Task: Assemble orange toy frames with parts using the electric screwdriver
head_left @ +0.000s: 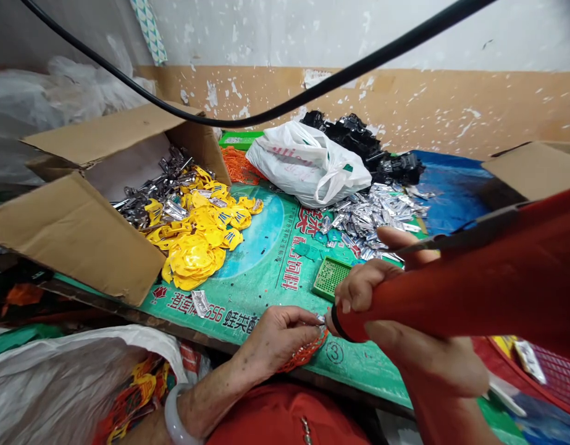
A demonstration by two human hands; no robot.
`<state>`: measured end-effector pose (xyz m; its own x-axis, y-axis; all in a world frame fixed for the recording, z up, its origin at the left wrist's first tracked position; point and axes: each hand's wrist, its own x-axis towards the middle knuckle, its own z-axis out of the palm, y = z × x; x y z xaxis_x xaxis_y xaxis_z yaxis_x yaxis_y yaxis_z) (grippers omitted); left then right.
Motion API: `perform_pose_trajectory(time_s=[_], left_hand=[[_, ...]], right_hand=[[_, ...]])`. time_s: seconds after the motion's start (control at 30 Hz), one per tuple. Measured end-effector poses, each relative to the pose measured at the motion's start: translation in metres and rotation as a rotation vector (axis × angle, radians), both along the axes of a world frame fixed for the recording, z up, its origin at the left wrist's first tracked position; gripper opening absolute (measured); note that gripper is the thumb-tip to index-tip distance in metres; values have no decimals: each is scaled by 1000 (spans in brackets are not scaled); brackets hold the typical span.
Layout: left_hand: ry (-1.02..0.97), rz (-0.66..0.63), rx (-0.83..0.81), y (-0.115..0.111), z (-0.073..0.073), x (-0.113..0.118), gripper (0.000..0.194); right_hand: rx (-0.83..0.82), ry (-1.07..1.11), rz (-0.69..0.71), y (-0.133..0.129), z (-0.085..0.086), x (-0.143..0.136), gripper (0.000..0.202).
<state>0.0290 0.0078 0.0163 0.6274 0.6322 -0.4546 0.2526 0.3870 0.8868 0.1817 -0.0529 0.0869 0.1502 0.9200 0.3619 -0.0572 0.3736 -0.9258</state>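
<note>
My left hand pinches an orange lattice plastic piece at the table's front edge. A small shiny bit shows at its fingertips, too small to name. Wrapped round a red electric screwdriver, my right hand holds the tool tilted, its nose close to the left fingertips. The exact contact point is hidden. Just beyond the nose stands a small green perforated tray. Silver plates lie heaped behind it, and one loose silver plate rests further left.
An open cardboard box spills yellow parts and dark metal pieces. At the back are a white plastic bag, black parts and orange pieces. A black cable crosses overhead. A red basket sits right.
</note>
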Motion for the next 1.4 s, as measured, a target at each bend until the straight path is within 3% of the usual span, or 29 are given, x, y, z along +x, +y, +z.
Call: perform_pose_trajectory(time_s=[0.27,0.5,0.9,1.4], left_hand=[[54,-43,145,-1,8,-3,31],[47,-50,141,-1,5,-3,22],[79,-58,95,0,13,-3,24],[49,-40,92,-3,6,-1,29]], right_hand=[[-21,-11,-31,-2,1,-4,63],[-9,-2,-26,0,2,-4,61],[-7,63,3,1,1,-3,63],[-41,136,-61,3,5,-9,62]])
